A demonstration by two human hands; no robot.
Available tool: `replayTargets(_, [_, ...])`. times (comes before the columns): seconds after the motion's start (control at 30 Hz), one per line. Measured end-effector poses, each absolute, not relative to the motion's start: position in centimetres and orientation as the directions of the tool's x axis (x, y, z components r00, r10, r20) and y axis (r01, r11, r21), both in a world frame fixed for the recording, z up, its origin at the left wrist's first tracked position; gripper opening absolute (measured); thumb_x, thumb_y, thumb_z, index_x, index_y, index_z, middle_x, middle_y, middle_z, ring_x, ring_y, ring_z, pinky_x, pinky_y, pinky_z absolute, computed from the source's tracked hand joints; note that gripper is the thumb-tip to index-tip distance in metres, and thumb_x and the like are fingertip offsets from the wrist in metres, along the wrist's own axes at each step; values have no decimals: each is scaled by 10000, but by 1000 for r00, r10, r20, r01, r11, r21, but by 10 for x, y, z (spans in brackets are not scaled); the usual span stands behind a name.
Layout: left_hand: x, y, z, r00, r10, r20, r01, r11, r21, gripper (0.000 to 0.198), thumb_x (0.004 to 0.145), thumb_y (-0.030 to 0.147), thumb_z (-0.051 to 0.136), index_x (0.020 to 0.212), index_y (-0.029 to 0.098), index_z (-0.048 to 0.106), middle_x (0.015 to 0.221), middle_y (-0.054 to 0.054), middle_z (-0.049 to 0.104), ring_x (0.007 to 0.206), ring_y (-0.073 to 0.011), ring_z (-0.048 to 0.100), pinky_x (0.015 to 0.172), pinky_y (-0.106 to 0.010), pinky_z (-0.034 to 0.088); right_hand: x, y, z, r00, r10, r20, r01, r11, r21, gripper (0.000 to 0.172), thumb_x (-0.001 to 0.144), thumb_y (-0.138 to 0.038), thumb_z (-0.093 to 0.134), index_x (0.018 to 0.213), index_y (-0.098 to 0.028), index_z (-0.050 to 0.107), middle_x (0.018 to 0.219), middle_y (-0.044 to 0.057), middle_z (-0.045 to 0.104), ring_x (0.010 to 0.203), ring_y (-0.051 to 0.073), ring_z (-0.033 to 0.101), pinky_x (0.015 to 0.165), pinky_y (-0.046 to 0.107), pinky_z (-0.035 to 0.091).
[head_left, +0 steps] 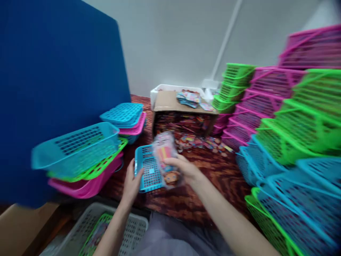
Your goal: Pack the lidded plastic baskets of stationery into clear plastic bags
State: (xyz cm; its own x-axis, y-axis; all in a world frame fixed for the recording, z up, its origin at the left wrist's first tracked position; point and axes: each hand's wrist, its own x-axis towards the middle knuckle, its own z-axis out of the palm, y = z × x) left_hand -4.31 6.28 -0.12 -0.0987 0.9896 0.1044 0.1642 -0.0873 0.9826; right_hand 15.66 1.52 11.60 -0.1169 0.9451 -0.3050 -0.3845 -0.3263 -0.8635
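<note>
My left hand point(132, 181) grips the left side of a small blue plastic basket point(149, 167), its thumb over the rim. The basket rests on the red-brown patterned tabletop. In my right hand point(186, 169) is a clear plastic packet point(166, 156) with a printed cartoon doll figure inside. The packet is slightly blurred and hangs over the right part of the basket, covering some of it. My right thumb lies across the packet's front, with the other fingers hidden behind it.
Stacked baskets point(80, 149) stand at left beside a blue panel point(61, 71). Tall stacks of pink, green and blue baskets point(282, 131) line the right. Behind, a cardboard box point(166, 101) bears packets point(188, 98); small printed pieces point(186, 140) spill below. A grey crate point(135, 224) sits low at front.
</note>
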Motion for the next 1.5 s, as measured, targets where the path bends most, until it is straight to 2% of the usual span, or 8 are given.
replayTargets(0.2, [-9,50,-6,-114,993,-13,-85,4,996,621,836,424,592,1418,244,470,1474,-53,482,1383,-289,414,1183,-461,277,125,61,73,65,920,-388,-296,-353,-887,476,442,-228,899,868,-183,692,738,-35,702,737,178,673,786,317,561])
replayTargets(0.3, [2,43,-5,-162,986,-32,-155,7,988,587,839,397,581,1395,232,490,1429,-62,519,1337,-276,467,1159,-439,324,125,62,59,53,881,-470,-270,-440,-856,397,512,-207,874,849,-173,666,701,-27,693,673,173,668,778,340,572])
replayTargets(0.5, [11,30,-3,-274,958,87,-65,-108,992,506,892,340,504,1380,212,465,1441,-94,487,1341,-236,450,1140,-359,330,137,60,59,-145,788,-599,-213,-616,-758,172,745,-258,693,857,-142,632,694,41,711,608,177,682,725,360,594])
replayTargets(0.7, [8,24,-12,-289,951,114,53,-104,993,491,924,273,438,1409,200,397,1490,-111,431,1404,-220,374,1172,-369,274,126,69,58,-143,749,-647,-17,-655,-755,149,822,-192,523,910,-132,627,751,63,723,657,164,694,722,321,593])
replayTargets(0.87, [6,22,-14,-274,955,117,66,-103,992,477,949,285,404,1418,207,366,1486,-120,432,1398,-220,389,1156,-378,317,116,66,61,56,851,-522,366,-504,-783,220,810,-244,577,1009,-160,619,959,78,728,887,212,697,832,348,559])
replayTargets(1.07, [6,20,-12,-297,945,134,82,-115,990,452,936,246,404,1385,192,396,1458,-125,460,1375,-225,412,1160,-399,306,97,50,69,187,973,-138,810,-232,-539,640,787,-325,673,1344,-117,436,1341,228,519,1278,359,476,1052,461,374])
replayTargets(1.27, [8,20,-11,-272,951,149,45,-143,989,425,934,276,451,1350,190,433,1415,-133,498,1322,-231,469,1123,-401,358,97,51,62,168,984,-65,919,-180,-350,537,940,-407,438,1315,-23,447,1220,289,578,1131,371,575,944,461,430])
replayTargets(1.5, [11,21,-11,-266,951,161,58,-150,987,426,937,255,442,1357,190,433,1439,-139,480,1357,-235,431,1145,-425,326,107,53,58,145,987,-74,936,-161,-314,427,938,-292,421,1276,-44,502,1252,252,584,1200,342,540,1001,422,394])
